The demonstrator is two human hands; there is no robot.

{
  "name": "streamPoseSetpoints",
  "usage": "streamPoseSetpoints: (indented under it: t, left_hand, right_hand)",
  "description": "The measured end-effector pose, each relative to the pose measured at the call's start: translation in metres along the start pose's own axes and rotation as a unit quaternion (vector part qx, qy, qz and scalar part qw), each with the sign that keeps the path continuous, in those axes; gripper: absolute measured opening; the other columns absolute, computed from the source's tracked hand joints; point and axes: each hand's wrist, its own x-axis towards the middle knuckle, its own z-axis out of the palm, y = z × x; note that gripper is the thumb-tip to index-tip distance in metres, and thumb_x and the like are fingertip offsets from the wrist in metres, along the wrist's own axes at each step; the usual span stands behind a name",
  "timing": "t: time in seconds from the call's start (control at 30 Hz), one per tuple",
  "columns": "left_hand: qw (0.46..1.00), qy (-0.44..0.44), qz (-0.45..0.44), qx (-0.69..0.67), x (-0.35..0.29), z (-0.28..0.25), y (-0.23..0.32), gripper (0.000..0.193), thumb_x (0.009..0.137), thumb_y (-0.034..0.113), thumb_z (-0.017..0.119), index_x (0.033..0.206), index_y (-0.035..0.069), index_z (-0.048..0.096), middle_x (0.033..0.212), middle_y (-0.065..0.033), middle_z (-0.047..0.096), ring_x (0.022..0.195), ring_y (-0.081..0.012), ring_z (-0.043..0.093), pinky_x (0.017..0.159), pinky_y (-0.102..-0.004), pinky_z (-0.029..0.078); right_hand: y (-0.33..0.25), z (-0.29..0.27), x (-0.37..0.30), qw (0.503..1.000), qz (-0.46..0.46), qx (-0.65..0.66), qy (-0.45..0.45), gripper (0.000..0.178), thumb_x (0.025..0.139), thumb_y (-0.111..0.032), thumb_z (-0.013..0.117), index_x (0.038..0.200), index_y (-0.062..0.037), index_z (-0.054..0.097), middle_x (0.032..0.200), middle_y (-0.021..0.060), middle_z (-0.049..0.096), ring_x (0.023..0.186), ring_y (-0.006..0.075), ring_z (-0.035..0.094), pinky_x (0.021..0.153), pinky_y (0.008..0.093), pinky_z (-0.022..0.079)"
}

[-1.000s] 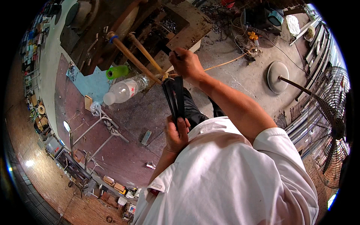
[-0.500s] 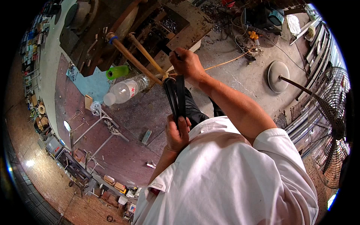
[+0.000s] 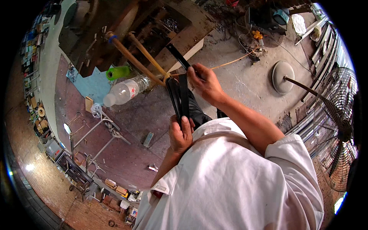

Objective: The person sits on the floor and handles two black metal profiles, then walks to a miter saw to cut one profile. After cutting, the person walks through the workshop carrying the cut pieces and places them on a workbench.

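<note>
In my left hand [image 3: 181, 135] is a bundle of flat black strips [image 3: 177, 97], held at its lower end with the thumb on top. My right hand [image 3: 207, 85], to the right of the bundle's upper end, is closed on a single black strip [image 3: 178, 56]. That strip slants up and left from my fingers, its far end over the edge of a dark machine [image 3: 201, 23]. Two long brownish rods [image 3: 136, 59] run from the machine down to the top of the bundle, where they come together.
Left of the rods lie a clear plastic bottle [image 3: 124, 92] and a green bottle [image 3: 118, 73], near a light blue sheet [image 3: 90, 86]. A thin metal frame [image 3: 101, 128] stands on the floor at left. To the right is a pedestal fan [image 3: 337, 130] with a round base [image 3: 283, 78].
My right hand has moved down and right, away from the machine's edge. The single black strip in it now shows along its length. My left hand keeps its grip on the bundle.
</note>
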Motion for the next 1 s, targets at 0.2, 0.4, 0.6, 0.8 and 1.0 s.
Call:
streamPoseSetpoints:
  t: [0.2,0.4,0.6,0.8,1.0]
  left_hand:
    - [0.999,0.016,0.002,-0.052,0.005,0.005,0.002,0.024,0.112,0.025,0.047,0.101,0.003,0.047,0.070,-0.0020,0.060,0.054,-0.0095,0.053,0.051,-0.0266,0.044]
    - [0.997,0.023,0.070,-0.002,0.011,0.007,0.007,0.024,0.112,0.023,0.047,0.108,0.001,0.054,0.087,-0.0077,0.064,0.072,-0.0147,0.058,0.065,-0.0311,0.048]
    - [0.997,0.012,0.081,-0.014,0.022,0.010,0.031,0.029,0.113,0.023,0.046,0.122,-0.002,0.059,0.112,-0.0119,0.065,0.095,-0.0188,0.062,0.082,-0.0333,0.051]
    - [0.991,-0.008,0.064,-0.116,0.025,0.017,0.029,0.028,0.113,0.022,0.046,0.124,-0.001,0.059,0.117,-0.0104,0.066,0.106,-0.0188,0.063,0.092,-0.0319,0.051]
    - [0.997,0.010,0.078,-0.028,0.026,0.013,0.020,0.024,0.113,0.018,0.046,0.121,-0.001,0.057,0.106,-0.0118,0.063,0.096,-0.0210,0.061,0.082,-0.0340,0.049]
  right_hand:
    - [-0.013,-0.019,-0.044,0.989,0.009,0.140,-0.051,0.028,0.112,-0.028,0.051,0.096,-0.0056,0.056,0.074,-0.0048,0.051,0.063,0.0053,0.044,0.056,0.0240,0.038]
    - [-0.005,-0.017,-0.066,0.992,-0.019,0.115,-0.054,0.025,0.113,-0.024,0.050,0.095,-0.0072,0.054,0.074,-0.0044,0.049,0.063,0.0040,0.042,0.054,0.0227,0.037]
    - [0.012,-0.024,-0.088,0.984,-0.022,-0.102,-0.146,0.012,0.109,-0.015,0.055,0.110,-0.0032,0.056,0.082,0.0016,0.052,0.075,0.0079,0.045,0.066,0.0289,0.046]
    - [-0.002,-0.022,-0.095,0.969,-0.116,-0.142,-0.168,0.018,0.102,-0.015,0.063,0.113,-0.0003,0.062,0.093,0.0212,0.067,0.082,0.0379,0.067,0.073,0.0425,0.054]
    - [-0.006,-0.018,-0.086,0.966,-0.202,-0.152,-0.052,0.021,0.101,-0.016,0.068,0.114,0.0004,0.065,0.099,0.0121,0.064,0.091,0.0250,0.064,0.077,0.0353,0.054]
